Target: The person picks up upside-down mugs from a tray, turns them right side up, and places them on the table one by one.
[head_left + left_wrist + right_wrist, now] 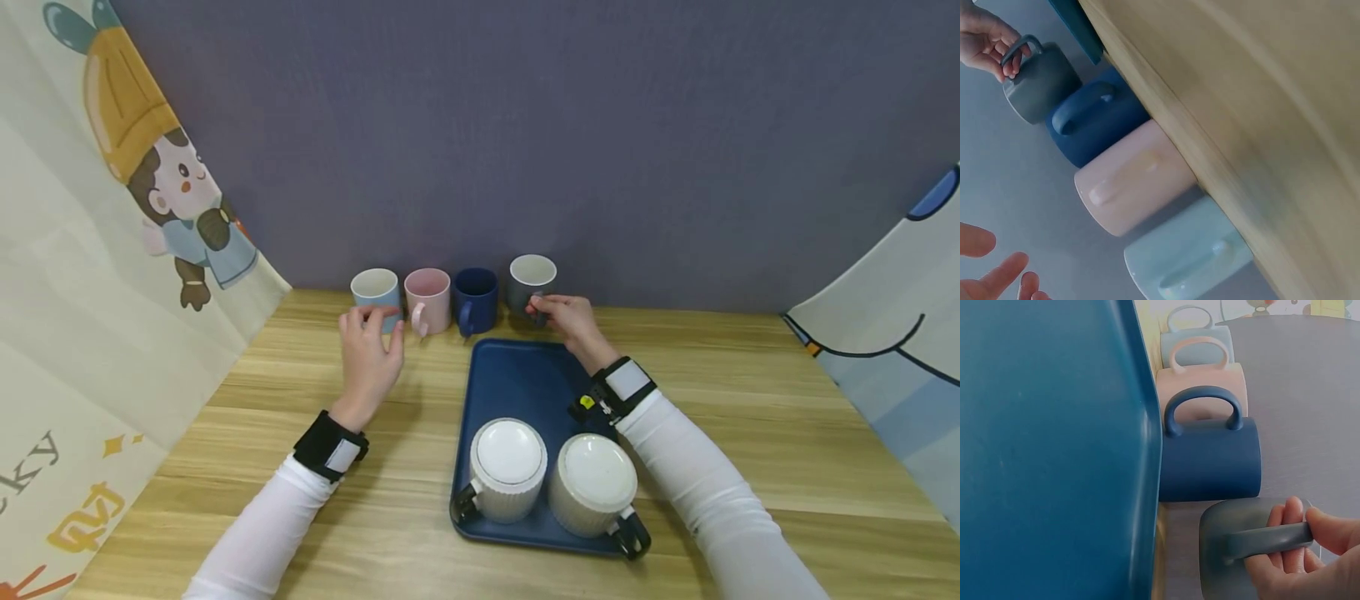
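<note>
My right hand (572, 323) pinches the handle of a dark grey mug (521, 293) with a white inside. In the right wrist view the mug's base appears slightly off the tabletop. My left hand (369, 354) hovers in front of a light blue mug (378, 292), its thumb and fingers apart. The left wrist view shows a gap between those fingertips (1013, 265) and the light blue mug. Between the light blue and grey mugs stand a pink mug (431, 304) and a navy mug (480, 300), handles facing me.
A blue tray (517, 375) lies in front of the row. Two ribbed whitish mugs (508, 467) with black handles sit upside down on its near part. The wooden table (285, 383) meets a grey wall (525, 142) behind the mugs; printed cloth (60, 250) hangs at left.
</note>
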`<state>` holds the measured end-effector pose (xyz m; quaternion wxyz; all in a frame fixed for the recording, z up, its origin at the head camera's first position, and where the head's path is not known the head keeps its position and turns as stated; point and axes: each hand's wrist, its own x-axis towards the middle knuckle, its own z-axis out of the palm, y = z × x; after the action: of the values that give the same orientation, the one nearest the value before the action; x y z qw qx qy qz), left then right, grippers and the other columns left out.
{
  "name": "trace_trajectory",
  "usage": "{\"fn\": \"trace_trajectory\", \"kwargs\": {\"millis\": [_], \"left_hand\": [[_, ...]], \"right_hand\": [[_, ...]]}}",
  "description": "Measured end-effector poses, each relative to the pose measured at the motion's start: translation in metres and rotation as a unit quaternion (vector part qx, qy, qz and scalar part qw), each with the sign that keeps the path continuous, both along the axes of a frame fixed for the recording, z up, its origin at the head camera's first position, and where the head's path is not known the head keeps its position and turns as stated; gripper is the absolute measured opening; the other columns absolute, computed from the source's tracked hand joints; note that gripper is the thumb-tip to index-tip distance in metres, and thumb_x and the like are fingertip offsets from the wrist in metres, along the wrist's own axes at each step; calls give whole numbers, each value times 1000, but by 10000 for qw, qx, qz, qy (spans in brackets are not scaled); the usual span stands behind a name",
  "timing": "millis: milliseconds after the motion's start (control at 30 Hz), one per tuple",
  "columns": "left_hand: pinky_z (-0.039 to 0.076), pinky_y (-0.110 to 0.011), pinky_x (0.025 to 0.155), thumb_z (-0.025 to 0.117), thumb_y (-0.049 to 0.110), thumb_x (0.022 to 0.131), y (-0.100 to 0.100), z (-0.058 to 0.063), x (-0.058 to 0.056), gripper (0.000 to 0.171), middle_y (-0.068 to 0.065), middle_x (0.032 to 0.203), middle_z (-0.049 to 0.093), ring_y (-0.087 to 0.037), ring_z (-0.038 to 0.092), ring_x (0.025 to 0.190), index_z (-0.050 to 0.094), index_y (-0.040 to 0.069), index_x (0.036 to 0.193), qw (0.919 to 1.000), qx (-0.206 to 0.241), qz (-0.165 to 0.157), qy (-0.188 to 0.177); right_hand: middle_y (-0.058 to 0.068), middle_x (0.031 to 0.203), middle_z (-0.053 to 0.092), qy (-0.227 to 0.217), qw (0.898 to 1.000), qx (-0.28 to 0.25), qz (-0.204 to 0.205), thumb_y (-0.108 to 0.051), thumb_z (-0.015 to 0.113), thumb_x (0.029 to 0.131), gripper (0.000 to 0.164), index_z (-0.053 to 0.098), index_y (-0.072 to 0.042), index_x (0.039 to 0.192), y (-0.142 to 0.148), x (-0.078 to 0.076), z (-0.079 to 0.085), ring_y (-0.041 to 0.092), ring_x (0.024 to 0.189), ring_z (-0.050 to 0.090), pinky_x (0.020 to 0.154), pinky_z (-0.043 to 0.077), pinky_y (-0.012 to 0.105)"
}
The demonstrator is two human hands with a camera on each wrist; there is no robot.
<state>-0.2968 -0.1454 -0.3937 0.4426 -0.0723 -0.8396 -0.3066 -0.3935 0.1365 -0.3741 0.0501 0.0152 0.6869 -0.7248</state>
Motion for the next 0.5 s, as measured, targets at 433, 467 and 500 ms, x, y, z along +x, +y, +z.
{"fn": "trace_trajectory", "kwargs": {"millis": [433,467,500], "left_hand": [[33,-45,77,64,6,84,-19,1,3,18,-23,98,51,-38,42,92,65,-4,99,9998,-26,146,-127],[33,-45,77,64,6,84,-20,1,3,18,-23,98,51,-38,42,92,65,-4,99,9998,-25,151,-113],[33,-45,77,64,5,84,-21,1,4,18,-23,98,51,-38,42,92,65,-4,99,9998,-25,159,-102]], "right_hand": [[-11,63,67,-290,9994,177,44,-12,66,89,35,62,9,116,-3,-5,-7,4,71,62,78,46,28],[-11,63,67,-286,9994,182,50,-12,66,89,35,61,9,117,-3,-5,-7,4,71,62,78,46,28],[-11,63,67,-280,9994,187,54,-12,65,89,35,61,10,117,-3,-5,-8,4,72,62,77,46,27]]}}
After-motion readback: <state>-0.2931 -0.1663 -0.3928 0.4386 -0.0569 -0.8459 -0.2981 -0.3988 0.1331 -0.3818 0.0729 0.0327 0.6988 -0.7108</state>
